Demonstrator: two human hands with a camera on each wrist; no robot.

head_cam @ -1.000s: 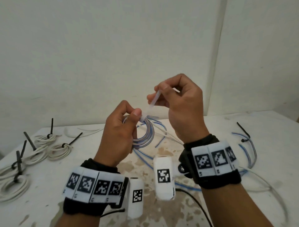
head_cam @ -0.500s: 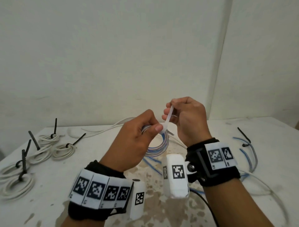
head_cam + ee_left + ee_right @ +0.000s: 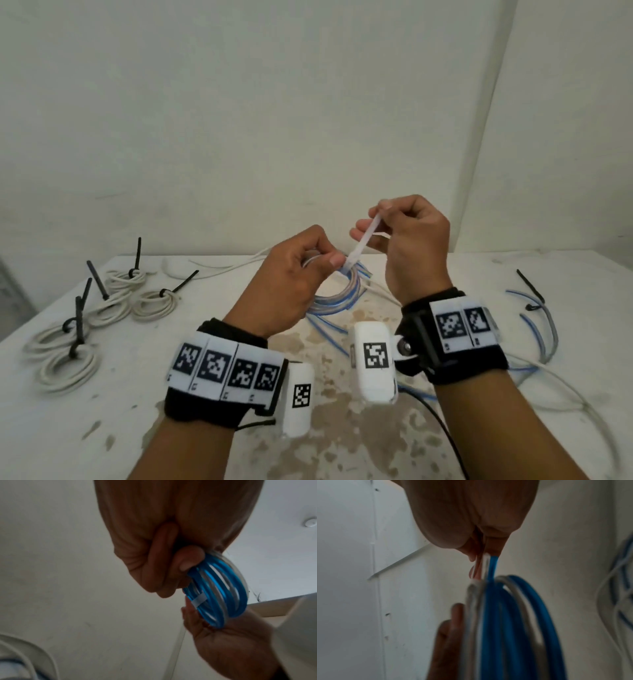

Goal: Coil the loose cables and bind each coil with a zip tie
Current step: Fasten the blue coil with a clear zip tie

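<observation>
A blue-and-clear cable coil point(image 3: 337, 297) hangs in the air above the table, and my left hand point(image 3: 301, 274) grips its top with curled fingers and thumb. A white zip tie point(image 3: 362, 241) is wrapped round the coil; its tail rises up and right into my right hand point(image 3: 400, 233), which pinches it. In the left wrist view the coil point(image 3: 221, 588) shows the white tie band point(image 3: 199, 600) across its strands. In the right wrist view the coil point(image 3: 510, 622) hangs below my pinching fingers point(image 3: 479, 550).
Several white coils point(image 3: 113, 305) bound with black zip ties lie at the table's left. Loose blue and clear cables point(image 3: 534, 329) with a black tie point(image 3: 530, 289) lie at the right. More loose white cable point(image 3: 226, 265) runs along the back. The stained table point(image 3: 342, 428) stretches beneath my wrists.
Over the last second both hands dropped lower in view with the coil, then the right hand rose a little, drawing the zip tie's tail up and right.
</observation>
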